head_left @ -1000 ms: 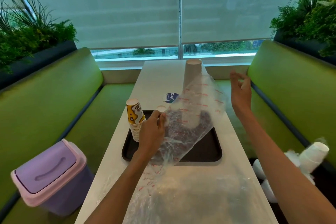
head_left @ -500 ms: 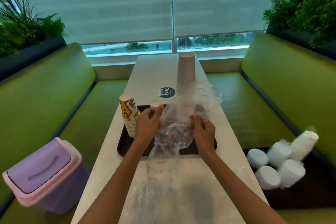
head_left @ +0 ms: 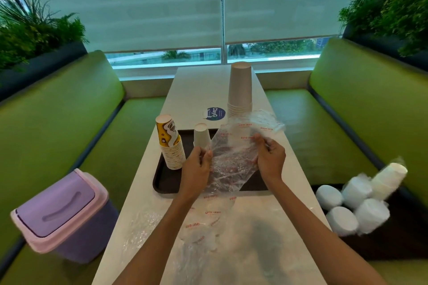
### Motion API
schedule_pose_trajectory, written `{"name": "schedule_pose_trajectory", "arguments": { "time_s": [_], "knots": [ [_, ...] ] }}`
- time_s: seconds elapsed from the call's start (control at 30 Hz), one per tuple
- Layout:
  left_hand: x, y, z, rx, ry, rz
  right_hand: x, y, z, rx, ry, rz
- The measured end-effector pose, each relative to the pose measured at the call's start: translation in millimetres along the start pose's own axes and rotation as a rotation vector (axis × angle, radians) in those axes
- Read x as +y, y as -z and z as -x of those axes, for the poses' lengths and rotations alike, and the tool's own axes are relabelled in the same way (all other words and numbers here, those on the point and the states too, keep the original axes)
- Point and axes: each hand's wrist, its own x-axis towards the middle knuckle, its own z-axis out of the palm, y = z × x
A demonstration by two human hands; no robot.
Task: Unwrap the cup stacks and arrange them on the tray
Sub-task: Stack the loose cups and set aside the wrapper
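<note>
A clear plastic wrapper (head_left: 234, 157) with red print hangs between my hands over a dark tray (head_left: 162, 180). My left hand (head_left: 196, 168) pinches its left edge, and my right hand (head_left: 271, 157) grips its right side. On the tray's left stands a yellow-patterned cup stack (head_left: 170, 143), with a small white cup stack (head_left: 201, 134) behind it. A tall brown cup stack (head_left: 239, 89) stands at the tray's far right; the wrapper hides its base.
More clear wrapping (head_left: 208, 233) lies on the white table (head_left: 196, 90) near me. Wrapped white cup stacks (head_left: 361, 199) lie on the right bench. A purple swing-lid bin (head_left: 62, 213) sits on the left bench. A round blue sticker (head_left: 215, 113) is on the table.
My right hand came down from the air at right and took hold of the wrapper. Both hands now hold it lower, spread apart over the tray.
</note>
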Motion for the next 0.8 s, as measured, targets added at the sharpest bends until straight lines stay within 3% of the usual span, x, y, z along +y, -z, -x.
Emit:
{"name": "schedule_pose_trajectory", "arguments": {
  "time_s": [0.1, 0.27, 0.47, 0.63, 0.8],
  "knots": [
    [-7, -1, 0, -0.076, 0.109, 0.011, 3, 3, 0, -0.029, -0.150, -0.019],
    [-30, -8, 0, -0.037, 0.312, -0.153, 10, 8, 29, -0.241, -0.545, 0.086],
    [-41, -12, 6, -0.036, 0.480, -0.258, 16, 13, 60, -0.536, -0.762, 0.187],
    [-39, -3, 14, -0.072, 0.660, -0.007, 23, 10, 68, -0.471, -0.757, 0.111],
    [-27, 22, 34, -0.267, 0.779, 0.103, 28, 5, 61, -0.335, -0.732, 0.040]
  ]
}}
